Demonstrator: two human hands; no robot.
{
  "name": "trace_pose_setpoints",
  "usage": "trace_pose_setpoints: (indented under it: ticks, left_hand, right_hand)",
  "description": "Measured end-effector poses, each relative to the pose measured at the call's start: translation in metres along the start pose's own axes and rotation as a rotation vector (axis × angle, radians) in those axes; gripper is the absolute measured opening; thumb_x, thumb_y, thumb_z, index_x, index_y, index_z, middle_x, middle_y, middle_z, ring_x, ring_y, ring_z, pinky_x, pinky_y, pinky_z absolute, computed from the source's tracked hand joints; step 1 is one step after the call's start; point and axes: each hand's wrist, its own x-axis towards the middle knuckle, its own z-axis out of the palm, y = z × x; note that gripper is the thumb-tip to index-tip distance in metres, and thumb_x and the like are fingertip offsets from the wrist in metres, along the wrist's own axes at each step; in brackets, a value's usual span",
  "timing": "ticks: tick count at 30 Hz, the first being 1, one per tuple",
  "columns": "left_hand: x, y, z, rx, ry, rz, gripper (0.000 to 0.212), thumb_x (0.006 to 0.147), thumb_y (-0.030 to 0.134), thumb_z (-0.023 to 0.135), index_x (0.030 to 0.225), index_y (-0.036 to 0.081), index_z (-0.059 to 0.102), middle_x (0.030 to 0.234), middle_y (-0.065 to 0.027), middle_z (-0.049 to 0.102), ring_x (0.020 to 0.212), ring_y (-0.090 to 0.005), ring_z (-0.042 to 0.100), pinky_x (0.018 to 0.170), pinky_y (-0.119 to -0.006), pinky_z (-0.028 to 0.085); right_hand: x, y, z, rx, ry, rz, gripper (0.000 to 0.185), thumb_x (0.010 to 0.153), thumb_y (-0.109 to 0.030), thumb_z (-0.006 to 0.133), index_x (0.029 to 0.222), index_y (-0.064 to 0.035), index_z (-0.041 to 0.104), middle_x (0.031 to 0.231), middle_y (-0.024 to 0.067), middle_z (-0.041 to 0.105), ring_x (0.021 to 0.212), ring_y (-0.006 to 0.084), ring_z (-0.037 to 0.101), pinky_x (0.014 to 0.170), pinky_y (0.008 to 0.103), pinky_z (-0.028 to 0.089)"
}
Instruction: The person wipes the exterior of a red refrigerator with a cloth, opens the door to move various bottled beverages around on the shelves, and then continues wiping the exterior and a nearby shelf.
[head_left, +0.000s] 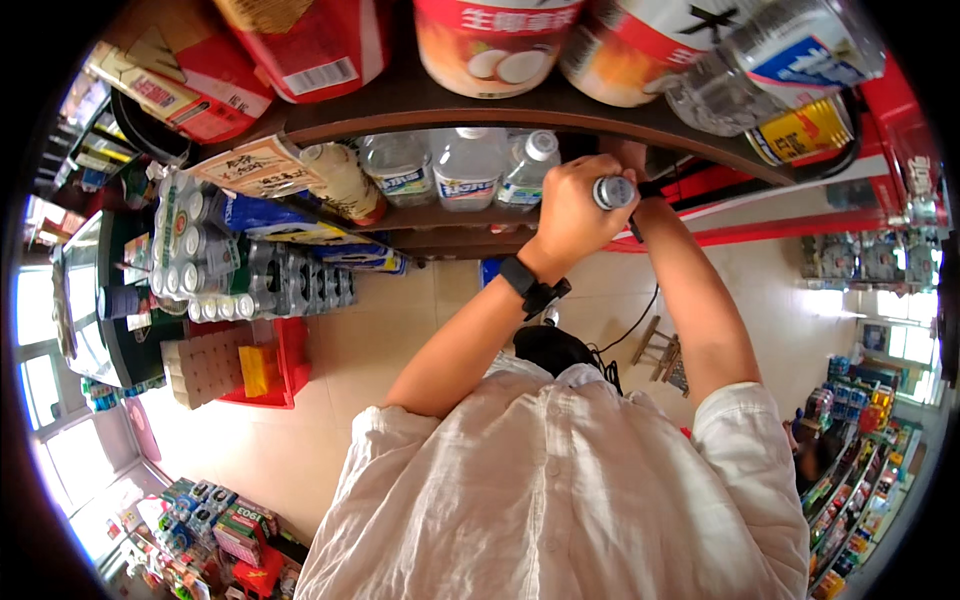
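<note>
My left hand (574, 214), with a black watch on its wrist, is wrapped around a bottle whose silver-grey cap (613, 193) points toward me; the bottle's body is mostly hidden. Behind it, my right hand (624, 154) reaches into the brown shelf unit (450, 217). Its fingers are largely covered by the left hand, so what it touches is not visible. Just left of my hands, three clear bottles stand on that shelf: one white-capped bottle (529, 169), a middle bottle (469, 169) and a left bottle (397, 169).
Above my hands, the upper shelf edge (465, 120) carries large printed tubs (495, 49), a tilted clear bottle (780, 67) and a yellow can (802, 131). Shrink-wrapped cans (195, 247) are stacked at left, near a red crate (292, 367). A wooden stool (660, 356) stands on the tiled floor.
</note>
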Motion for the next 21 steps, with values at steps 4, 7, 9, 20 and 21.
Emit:
trace_pose_setpoints:
  ticks: [4, 7, 9, 20, 21]
  left_hand:
    - [0.005, 0.0, 0.006, 0.011, 0.031, 0.036, 0.016, 0.08, 0.009, 0.075, 0.077, -0.001, 0.063, 0.072, -0.0201, 0.064, 0.068, -0.043, 0.063, 0.061, -0.043, 0.052]
    - [0.002, -0.003, 0.006, 0.094, -0.001, 0.026, 0.017, 0.08, 0.011, 0.076, 0.077, 0.0, 0.063, 0.072, -0.0203, 0.064, 0.07, -0.0434, 0.064, 0.061, -0.044, 0.051]
    - [-0.001, -0.003, 0.008, 0.104, 0.011, 0.029, 0.017, 0.079, 0.012, 0.076, 0.078, 0.0, 0.063, 0.072, -0.0201, 0.064, 0.07, -0.0434, 0.064, 0.061, -0.045, 0.051]
    - [0.005, -0.002, 0.01, 0.18, 0.029, 0.041, 0.017, 0.082, 0.014, 0.075, 0.078, 0.001, 0.065, 0.074, -0.0197, 0.067, 0.07, -0.0428, 0.066, 0.061, -0.046, 0.051]
    - [0.004, -0.003, 0.009, 0.183, 0.029, 0.04, 0.017, 0.082, 0.014, 0.075, 0.078, 0.001, 0.065, 0.074, -0.0197, 0.067, 0.07, -0.0428, 0.066, 0.061, -0.046, 0.051]
  right_hand:
    - [0.016, 0.019, -0.012, 0.18, -0.417, 0.015, 0.031, 0.093, -0.025, 0.058, 0.114, -0.0059, 0.071, 0.114, 0.0188, 0.072, 0.107, 0.0386, 0.069, 0.092, 0.0492, 0.056]
    - [0.025, 0.023, -0.015, 0.209, -0.567, 0.025, 0.031, 0.093, -0.025, 0.058, 0.114, -0.0061, 0.071, 0.115, 0.0189, 0.072, 0.108, 0.0386, 0.069, 0.093, 0.049, 0.056]
    - [0.022, 0.024, -0.014, 0.215, -0.581, 0.027, 0.032, 0.093, -0.026, 0.058, 0.114, -0.0061, 0.071, 0.115, 0.0189, 0.071, 0.109, 0.0386, 0.069, 0.093, 0.0489, 0.056]
    - [0.011, 0.019, -0.026, 0.275, -0.618, -0.015, 0.034, 0.093, -0.027, 0.059, 0.117, -0.0066, 0.072, 0.116, 0.019, 0.071, 0.113, 0.0387, 0.067, 0.093, 0.0483, 0.056]
    - [0.011, 0.017, -0.026, 0.285, -0.618, -0.021, 0.034, 0.093, -0.027, 0.059, 0.117, -0.0066, 0.072, 0.116, 0.019, 0.071, 0.113, 0.0387, 0.067, 0.094, 0.0482, 0.056]
